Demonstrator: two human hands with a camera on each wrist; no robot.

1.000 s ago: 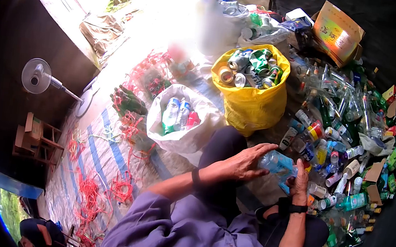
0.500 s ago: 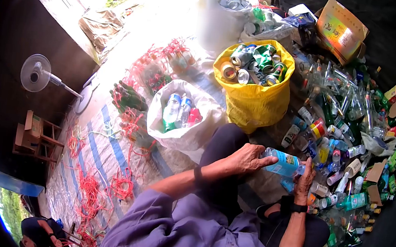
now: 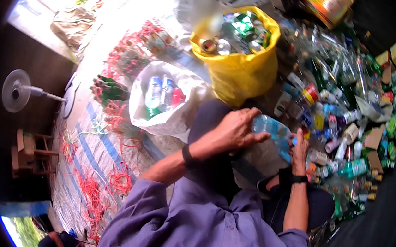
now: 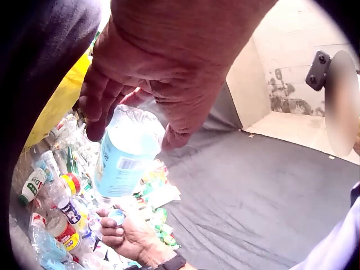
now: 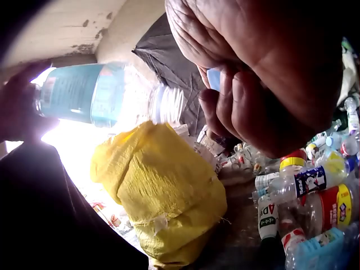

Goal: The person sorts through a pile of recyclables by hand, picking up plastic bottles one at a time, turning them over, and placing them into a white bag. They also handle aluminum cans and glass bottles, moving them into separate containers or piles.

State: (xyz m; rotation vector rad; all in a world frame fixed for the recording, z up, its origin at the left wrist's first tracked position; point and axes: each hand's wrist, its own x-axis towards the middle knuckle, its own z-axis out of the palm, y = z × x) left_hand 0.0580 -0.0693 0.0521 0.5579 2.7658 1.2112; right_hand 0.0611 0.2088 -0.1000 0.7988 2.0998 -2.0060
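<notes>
My left hand (image 3: 241,128) grips a clear plastic bottle (image 3: 272,129) with a light-blue label round the base end, thumb on one side and fingers on the other. In the right wrist view the bottle lies sideways, its threaded neck bare. A blue cap (image 4: 116,216) is pinched in the curled fingers of my right hand (image 3: 300,151), a short way from the bottle's mouth. Beyond the bottle stands a yellow sack (image 3: 241,75) filled with cans. Left of it, a white sack (image 3: 161,124) holds several plastic bottles.
A heap of loose bottles (image 3: 347,124) spreads along the right side, with cardboard pieces (image 3: 373,142) among them. Red strings (image 3: 92,192) litter the striped sheet at left. A standing fan (image 3: 16,91), a wooden stool (image 3: 43,153) and another person (image 3: 57,241) are farther left.
My right hand has come away from the bottle's neck with the cap in its fingers. My left hand keeps its hold on the bottle. The head view has shifted, moving the sacks up and left.
</notes>
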